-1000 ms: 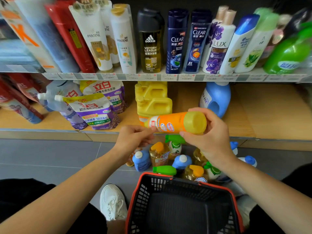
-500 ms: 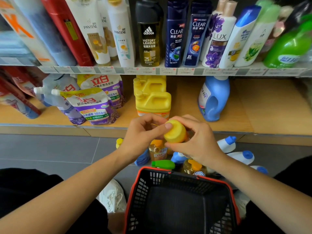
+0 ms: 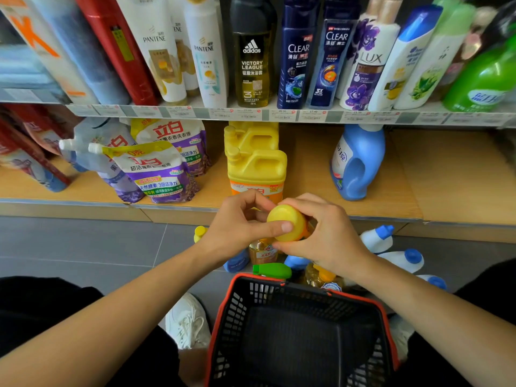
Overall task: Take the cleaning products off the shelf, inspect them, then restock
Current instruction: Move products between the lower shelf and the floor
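Observation:
An orange bottle with a yellow cap (image 3: 284, 221) points its cap end at me, its body mostly hidden. My right hand (image 3: 325, 233) wraps around it from the right. My left hand (image 3: 240, 227) pinches the cap, thumb across its front. Below my hands, several small cleaning bottles (image 3: 272, 270) lie and stand on the grey floor. On the low wooden shelf (image 3: 396, 188) stand two yellow jugs (image 3: 255, 163), a blue detergent bottle (image 3: 357, 163) and purple refill pouches (image 3: 159, 169).
A black basket with a red rim (image 3: 301, 286) sits open in front of me. The upper shelf holds shampoo and body-wash bottles (image 3: 252, 51). A white shoe (image 3: 187, 321) rests on the floor left of the basket. White bottles with blue caps (image 3: 402, 258) lie at the right.
The orange bottle was held sideways with its label showing; it has turned so the cap faces me. My left hand moved from the bottle's base end onto the cap.

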`<state>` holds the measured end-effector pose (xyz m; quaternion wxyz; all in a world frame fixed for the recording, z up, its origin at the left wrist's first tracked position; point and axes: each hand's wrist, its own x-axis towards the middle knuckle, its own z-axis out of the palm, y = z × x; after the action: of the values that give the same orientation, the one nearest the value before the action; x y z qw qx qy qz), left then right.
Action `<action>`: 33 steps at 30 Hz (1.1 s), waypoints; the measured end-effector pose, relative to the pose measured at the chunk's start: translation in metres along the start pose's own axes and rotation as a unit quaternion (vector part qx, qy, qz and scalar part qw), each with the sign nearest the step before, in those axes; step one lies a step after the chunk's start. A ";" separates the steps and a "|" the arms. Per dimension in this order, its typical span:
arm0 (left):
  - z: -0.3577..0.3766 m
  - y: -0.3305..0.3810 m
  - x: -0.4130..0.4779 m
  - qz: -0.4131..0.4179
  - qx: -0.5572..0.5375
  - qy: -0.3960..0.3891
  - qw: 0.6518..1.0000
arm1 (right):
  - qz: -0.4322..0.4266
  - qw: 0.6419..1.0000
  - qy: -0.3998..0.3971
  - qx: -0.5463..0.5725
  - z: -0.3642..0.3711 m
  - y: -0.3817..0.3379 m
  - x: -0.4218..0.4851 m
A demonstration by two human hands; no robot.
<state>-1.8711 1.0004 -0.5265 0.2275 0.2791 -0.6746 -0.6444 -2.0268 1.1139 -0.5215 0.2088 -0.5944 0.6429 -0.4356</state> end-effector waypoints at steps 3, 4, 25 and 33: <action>-0.001 -0.002 -0.001 0.014 -0.022 -0.007 1.000 | 0.003 1.000 -0.002 0.008 -0.002 0.000 0.001; -0.001 -0.003 -0.001 0.016 -0.038 -0.009 0.999 | 0.005 1.000 -0.002 0.013 -0.003 0.000 0.001; -0.019 -0.049 0.001 -0.143 0.094 -0.179 0.969 | 0.101 0.963 0.085 0.234 -0.042 0.027 0.023; -0.046 -0.044 0.000 -0.127 -0.007 -0.002 0.992 | 0.234 0.911 0.115 0.319 -0.049 0.058 0.038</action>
<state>-1.8369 0.9653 -0.5668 0.1440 0.3596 -0.6294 -0.6737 -2.1071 1.0886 -0.5323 0.4077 -0.2744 0.6102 -0.6214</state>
